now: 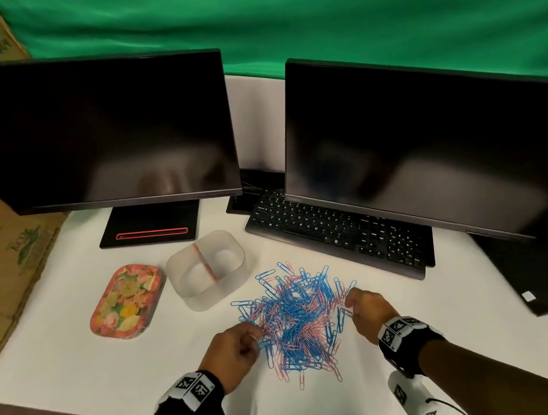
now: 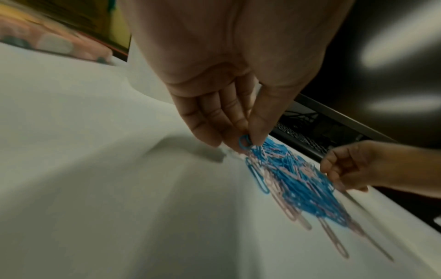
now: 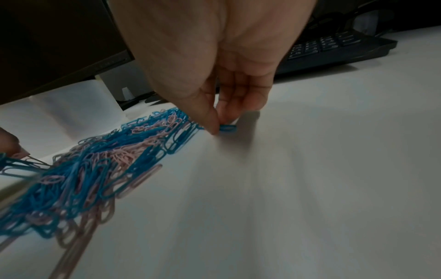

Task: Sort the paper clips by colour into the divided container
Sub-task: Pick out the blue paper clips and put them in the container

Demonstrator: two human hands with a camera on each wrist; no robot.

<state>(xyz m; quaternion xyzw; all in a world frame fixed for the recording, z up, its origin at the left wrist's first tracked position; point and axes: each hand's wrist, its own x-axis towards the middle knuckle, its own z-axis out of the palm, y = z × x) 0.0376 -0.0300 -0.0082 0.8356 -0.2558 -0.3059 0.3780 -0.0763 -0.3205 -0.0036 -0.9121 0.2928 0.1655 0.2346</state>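
- Left hand (image 2: 229, 105): pinching a blue clip (image 2: 244, 141) at the near-left edge of the paper clips (image 1: 296, 318), heaped mixed on the table (image 1: 77, 362).
- Right hand (image 3: 226, 90): pinching another blue clip (image 3: 227, 128) at the right edge, probably for separate lifting.
- Divided container (image 1: 186, 288): just behind the heap, both compartments apparently unfilled.

White table (image 1: 77, 362): clip pile (image 1: 297, 321), divided container (image 1: 206, 272), floral tray (image 1: 127, 301), keyboard (image 1: 337, 230), 2 monitors.
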